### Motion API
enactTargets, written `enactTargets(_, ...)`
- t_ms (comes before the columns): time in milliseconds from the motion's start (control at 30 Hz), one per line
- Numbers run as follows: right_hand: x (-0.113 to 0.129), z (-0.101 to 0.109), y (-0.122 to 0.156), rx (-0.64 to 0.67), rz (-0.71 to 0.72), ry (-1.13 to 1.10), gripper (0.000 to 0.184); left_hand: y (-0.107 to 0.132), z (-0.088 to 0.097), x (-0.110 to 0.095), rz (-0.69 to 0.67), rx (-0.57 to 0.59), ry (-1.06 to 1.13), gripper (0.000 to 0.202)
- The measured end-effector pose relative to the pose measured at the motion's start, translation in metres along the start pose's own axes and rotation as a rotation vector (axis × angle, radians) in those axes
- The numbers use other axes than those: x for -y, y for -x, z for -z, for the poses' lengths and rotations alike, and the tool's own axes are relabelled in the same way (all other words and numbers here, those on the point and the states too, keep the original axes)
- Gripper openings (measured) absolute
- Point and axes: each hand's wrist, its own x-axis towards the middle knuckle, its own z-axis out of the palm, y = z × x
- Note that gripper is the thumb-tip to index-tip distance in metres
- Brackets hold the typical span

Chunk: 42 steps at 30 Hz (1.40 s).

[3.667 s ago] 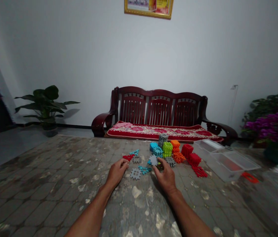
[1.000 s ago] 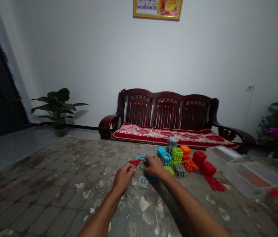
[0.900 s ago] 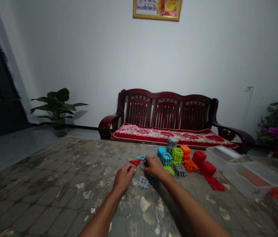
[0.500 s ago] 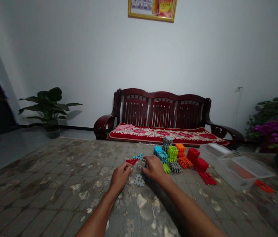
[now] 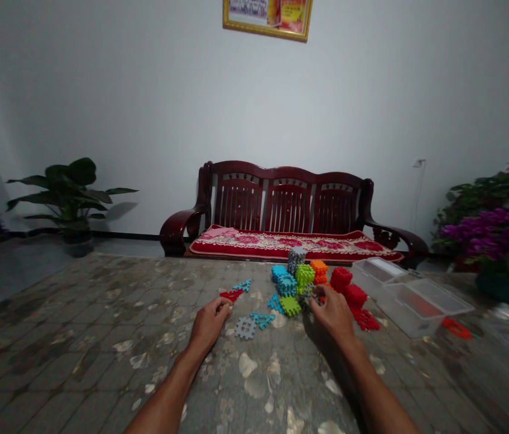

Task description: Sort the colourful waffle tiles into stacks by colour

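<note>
A bench [image 5: 288, 174] stood before the wall [image 5: 146, 102] — a red cushion [image 5: 288, 242] along it — and a picture [image 5: 267, 13] hung above. A plant [image 5: 71, 188] stood on the left, purple flowers [image 5: 502, 235] on the right; a cord [image 5: 421, 184] hung from a socket [image 5: 417, 163].

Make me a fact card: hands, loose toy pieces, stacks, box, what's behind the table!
Left hand: beside a red piece
Right hand: at dark gray pieces, grip unclear
Loose: light gray square, blue triangles
Stacks: gray stack, blue stacks, green stack, orange stack, red stacks
Clear box: on the table, right side
Behind: wooden bench
</note>
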Motion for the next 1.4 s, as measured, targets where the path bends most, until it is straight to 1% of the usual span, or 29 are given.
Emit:
enactTargets(133,0.0,-0.004,0.0,0.037,-0.055,0.101,0.041,0.002,0.003,-0.004,0.014,0.017,-0.013,0.032)
enactTargets(267,0.0,-0.009,0.002,0.069,-0.082,0.149,0.045,0.003,0.004,-0.007,0.013,0.022,-0.029,0.033)
enactTargets(500,-0.003,-0.013,0.008,0.024,-0.023,0.138,0.049,0.002,0.002,-0.004,-0.014,0.009,-0.016,0.031)
enactTargets(667,-0.005,-0.012,0.008,0.0,-0.012,0.12,0.046,0.002,0.003,-0.004,-0.011,0.01,-0.021,0.031)
enactTargets(767,-0.005,-0.013,0.007,-0.023,-0.009,0.109,0.048,0.002,0.003,-0.004,-0.012,0.011,-0.033,0.03)
enactTargets(933,-0.009,-0.02,0.005,-0.033,0.003,0.088,0.052,0.001,0.002,-0.002,-0.02,0.007,-0.029,0.031)
enactTargets(1067,-0.013,-0.025,0.006,-0.053,0.019,0.072,0.051,0.001,0.002,-0.001,-0.016,0.007,-0.026,0.031)
enactTargets(1233,-0.013,-0.023,0.007,-0.04,0.004,0.103,0.049,0.003,0.003,-0.003,-0.018,0.007,-0.01,0.03)
enactTargets(1333,-0.011,-0.02,0.009,-0.087,0.016,0.089,0.046,0.003,0.002,-0.003,-0.022,0.002,-0.016,0.028)
enactTargets(1400,-0.006,-0.02,0.011,-0.122,0.062,0.02,0.039,0.003,0.001,-0.002,-0.027,0.003,-0.022,0.026)
